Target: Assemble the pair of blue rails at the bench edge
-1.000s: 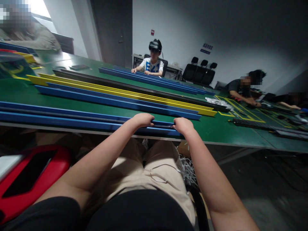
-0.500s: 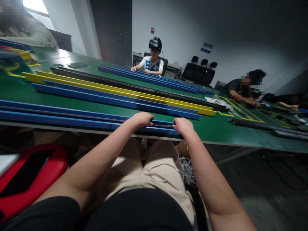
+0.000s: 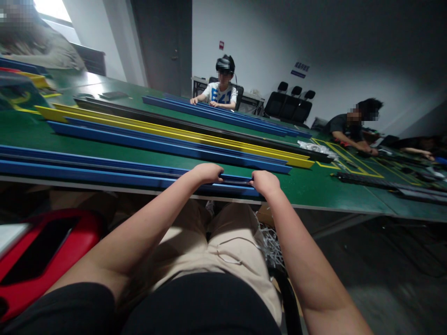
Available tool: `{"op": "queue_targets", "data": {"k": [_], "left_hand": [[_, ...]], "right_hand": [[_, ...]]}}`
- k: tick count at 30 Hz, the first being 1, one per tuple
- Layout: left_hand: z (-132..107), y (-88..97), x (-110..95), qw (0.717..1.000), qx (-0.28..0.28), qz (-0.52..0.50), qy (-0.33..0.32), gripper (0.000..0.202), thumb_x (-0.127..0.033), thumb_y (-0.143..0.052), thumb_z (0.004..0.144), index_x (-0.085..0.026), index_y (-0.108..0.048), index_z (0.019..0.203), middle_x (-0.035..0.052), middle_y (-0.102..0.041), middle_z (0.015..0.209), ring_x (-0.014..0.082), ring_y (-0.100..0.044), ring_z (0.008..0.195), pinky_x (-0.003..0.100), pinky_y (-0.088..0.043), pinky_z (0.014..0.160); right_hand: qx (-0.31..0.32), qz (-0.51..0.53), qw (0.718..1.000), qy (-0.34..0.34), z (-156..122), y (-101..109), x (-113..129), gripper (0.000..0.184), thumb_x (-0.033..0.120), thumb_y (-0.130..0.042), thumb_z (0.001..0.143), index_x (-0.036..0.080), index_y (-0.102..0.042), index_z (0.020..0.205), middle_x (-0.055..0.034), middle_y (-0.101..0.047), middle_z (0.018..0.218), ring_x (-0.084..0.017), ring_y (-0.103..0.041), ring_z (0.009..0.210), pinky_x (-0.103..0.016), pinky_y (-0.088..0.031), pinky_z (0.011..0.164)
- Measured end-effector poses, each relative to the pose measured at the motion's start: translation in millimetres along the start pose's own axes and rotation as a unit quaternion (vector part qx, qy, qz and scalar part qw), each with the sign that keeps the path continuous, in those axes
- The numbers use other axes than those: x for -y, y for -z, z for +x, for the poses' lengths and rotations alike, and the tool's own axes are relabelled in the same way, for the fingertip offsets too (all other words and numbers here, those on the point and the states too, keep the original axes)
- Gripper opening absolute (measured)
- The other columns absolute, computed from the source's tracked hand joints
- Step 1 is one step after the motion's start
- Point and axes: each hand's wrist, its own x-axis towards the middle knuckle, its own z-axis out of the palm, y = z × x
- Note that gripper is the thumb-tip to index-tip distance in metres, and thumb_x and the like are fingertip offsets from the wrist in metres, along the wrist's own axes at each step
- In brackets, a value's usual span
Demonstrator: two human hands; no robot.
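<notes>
A long blue channel strip [image 3: 104, 174] lies along the near edge of the green table [image 3: 314, 186], with a dark insert running down its middle. My left hand [image 3: 206, 173] is curled over the strip near its right end, fingers wrapped on it. My right hand [image 3: 265, 182] grips the same strip at its very right end, fingers closed over the top. Both forearms reach up from my lap. The fingertips are hidden behind the knuckles.
Further strips lie across the table: a blue one [image 3: 167, 146], a yellow one [image 3: 174, 132], a black one [image 3: 195, 125] and more blue ones [image 3: 216, 114]. A person with a headset [image 3: 223, 90] sits opposite; another person [image 3: 352, 128] works at the right. A red object [image 3: 42, 253] sits low at my left.
</notes>
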Motion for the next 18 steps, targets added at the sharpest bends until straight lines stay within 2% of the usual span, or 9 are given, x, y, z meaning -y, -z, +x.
{"op": "queue_targets", "data": {"k": [9,14,18], "left_hand": [[12.4,4.3,-8.9,0.998,0.050,0.011,0.026,0.047,-0.051,-0.057,0.086,-0.019,-0.071,0.117,0.0157,-0.074,0.113,0.0305,-0.070,0.098,0.034,-0.052,0.079],[29.1,9.0,-33.5,0.998,0.052,0.029,0.004,0.045,-0.051,-0.059,0.085,-0.017,-0.075,0.110,0.0171,-0.075,0.111,0.0315,-0.069,0.102,0.035,-0.052,0.083],[45.3,9.0,-52.5,0.999,0.049,0.011,-0.008,0.045,-0.051,-0.061,0.083,-0.018,-0.075,0.109,0.0155,-0.075,0.110,0.0295,-0.070,0.099,0.032,-0.052,0.081]], "right_hand": [[-0.001,-0.002,1.000,0.006,1.3,-0.2,2.5,0.030,0.045,-0.063,0.089,0.022,-0.074,0.105,-0.0137,-0.074,0.108,-0.030,-0.070,0.103,-0.038,-0.054,0.084],[0.003,0.002,1.000,0.003,3.0,-0.4,2.6,0.029,0.044,-0.063,0.090,0.022,-0.073,0.106,-0.0136,-0.074,0.109,-0.029,-0.070,0.104,-0.038,-0.054,0.086],[-0.001,0.008,1.000,0.004,2.6,-1.1,2.1,0.029,0.044,-0.063,0.089,0.023,-0.073,0.106,-0.0131,-0.074,0.109,-0.028,-0.070,0.103,-0.038,-0.053,0.086]]}}
